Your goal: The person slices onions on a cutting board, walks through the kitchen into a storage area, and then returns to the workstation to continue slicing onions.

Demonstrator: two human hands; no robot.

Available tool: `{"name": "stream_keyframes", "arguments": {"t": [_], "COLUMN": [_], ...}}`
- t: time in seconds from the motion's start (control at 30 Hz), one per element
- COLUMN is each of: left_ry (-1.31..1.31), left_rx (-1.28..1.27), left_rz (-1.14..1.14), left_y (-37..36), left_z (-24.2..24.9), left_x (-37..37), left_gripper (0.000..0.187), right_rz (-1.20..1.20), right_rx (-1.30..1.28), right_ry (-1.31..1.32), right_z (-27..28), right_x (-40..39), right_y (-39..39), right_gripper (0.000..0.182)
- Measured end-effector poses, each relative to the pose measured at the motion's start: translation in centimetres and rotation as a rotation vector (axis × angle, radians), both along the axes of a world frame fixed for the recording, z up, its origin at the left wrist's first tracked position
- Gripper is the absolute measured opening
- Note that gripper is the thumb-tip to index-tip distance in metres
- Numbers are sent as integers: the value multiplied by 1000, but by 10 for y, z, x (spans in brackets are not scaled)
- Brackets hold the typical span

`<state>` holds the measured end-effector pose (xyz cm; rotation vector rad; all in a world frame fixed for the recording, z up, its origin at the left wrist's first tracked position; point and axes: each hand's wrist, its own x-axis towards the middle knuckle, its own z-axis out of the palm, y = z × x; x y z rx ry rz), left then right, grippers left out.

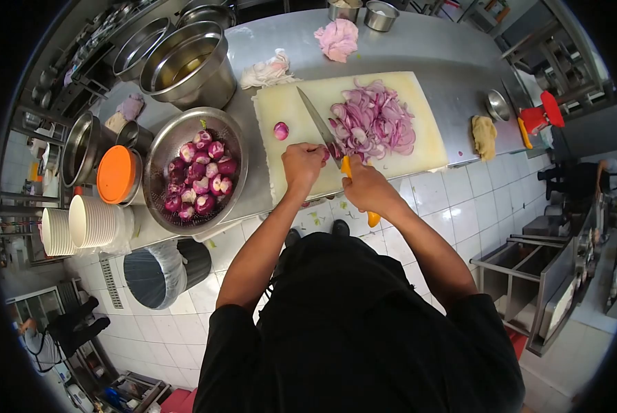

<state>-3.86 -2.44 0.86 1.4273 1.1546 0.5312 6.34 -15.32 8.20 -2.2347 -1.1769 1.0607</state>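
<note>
My right hand (pixel 369 187) is closed round the orange handle of a knife (pixel 315 117), whose blade points up and left across the white cutting board (pixel 274 103). Close to the blade's left side, my left hand (pixel 303 165) has its fingers bent round a purple onion piece (pixel 326 153), mostly hidden. Sliced purple onion (pixel 374 120) lies in a pile right of the blade. One small whole onion (pixel 281 131) sits on the board's left part. A steel colander (pixel 156 153) of peeled purple onions stands left of the board.
Left of the colander are an orange lid (pixel 116 174) and stacked white tubs (pixel 92 221). A large steel pot (pixel 209 82) stands behind it. Cloths (pixel 336 40) lie beyond the board, a yellow cloth (pixel 484 136) at right. A bin (pixel 154 275) stands below; people are at both sides.
</note>
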Motion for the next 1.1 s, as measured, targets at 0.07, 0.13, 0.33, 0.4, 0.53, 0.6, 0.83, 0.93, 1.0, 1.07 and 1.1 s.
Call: {"name": "stream_keyframes", "arguments": {"t": [0.07,0.13,0.33,0.4,0.53,0.6,0.83,0.93,1.0,1.07,1.1], "left_ry": [-25,-27,-172,-193,-167,-183,-217,-188,-203,-206,-209], "left_rx": [-17,-11,-99,-111,-64,-64,-99,-85,-73,-72,-70], "left_rz": [12,13,10,24,12,23,14,18,29,28,26], "left_y": [0,-1,5,2,3,6,5,3,3,-1,1], "left_z": [-1,-1,-17,-13,-15,-15,-20,-14,-18,-20,-19], "left_x": [0,0,-3,-4,-4,-2,-3,-4,-3,-5,-3], "left_gripper": [18,17,16,15,14,16,17,16,17,17,17], "right_rz": [12,51,21,4,59,87,19,25,58,117,80], "right_rx": [56,286,-16,-17,247,234,-13,45,136,279,184], "right_ry": [-88,-284,4,11,-271,-271,-48,-148,-233,-333,-241], "right_z": [-20,-77,1,4,-74,-79,-2,-33,-57,-81,-65], "right_x": [-2,0,9,1,-2,4,-6,-14,-10,0,2], "right_y": [-2,1,15,9,5,12,8,11,15,12,13], "right_gripper": [40,38,41,41,42,43,36,35,38,42,40]}}
